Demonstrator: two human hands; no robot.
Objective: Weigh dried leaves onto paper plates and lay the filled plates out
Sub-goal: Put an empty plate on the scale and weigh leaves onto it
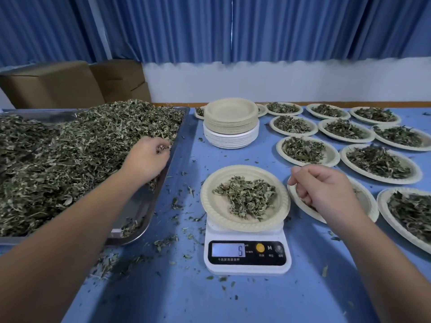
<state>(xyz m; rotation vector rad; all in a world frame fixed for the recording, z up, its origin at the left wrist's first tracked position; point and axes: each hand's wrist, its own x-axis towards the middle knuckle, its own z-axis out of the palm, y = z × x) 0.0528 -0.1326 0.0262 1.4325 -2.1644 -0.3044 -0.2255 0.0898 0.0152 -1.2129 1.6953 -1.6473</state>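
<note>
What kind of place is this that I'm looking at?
Most likely a small workroom for portioning dried herbs or tea, not a home kitchen: a metal tray heaped with dried leaves, a digital scale, rows of filled paper plates on a blue table, and cardboard boxes by the wall.

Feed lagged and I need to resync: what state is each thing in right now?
White digital scale: on, display reads 6.
Beige paper plate on the scale: small leaf pile.
Steel tray: heaped with dried leaves.
Stack of paper plates: empty.
Filled plates at right: laid out.
Left hand: pinching dried leaves.
Right hand: loosely curled, empty.
</note>
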